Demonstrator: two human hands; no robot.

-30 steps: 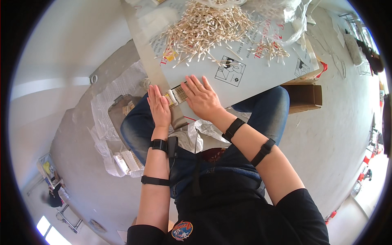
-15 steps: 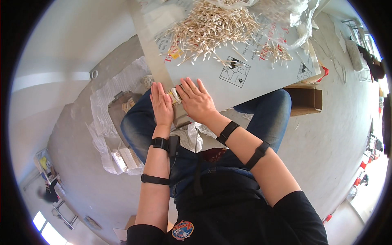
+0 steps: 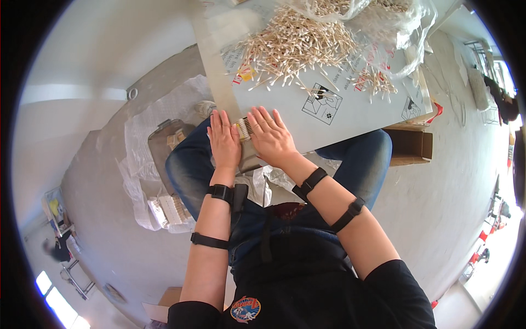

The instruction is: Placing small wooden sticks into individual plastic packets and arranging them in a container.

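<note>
A small flat row of cotton swabs (image 3: 244,129) lies side by side near the table's near left corner, between my two hands. My left hand (image 3: 225,143) is flat with its fingers stretched out along the left end of the row. Over the right end rests my right hand (image 3: 272,138), palm down, fingers straight and slightly apart. Both hands touch the swabs and partly cover them. Beyond them, a large loose heap of cotton swabs (image 3: 301,41) is spread on the film-covered table (image 3: 279,129).
A clear plastic bag (image 3: 408,41) lies at the heap's right. Below the table's right side is an open cardboard box (image 3: 408,145). On the floor at left, bubble wrap (image 3: 143,129) lies by a grey stool or tray, with bundled swabs (image 3: 172,211) nearby.
The view has shifted a little, so the table and heap sit slightly lower and to the right. My hands remain flat at the row, the right one now covering slightly different swabs.
</note>
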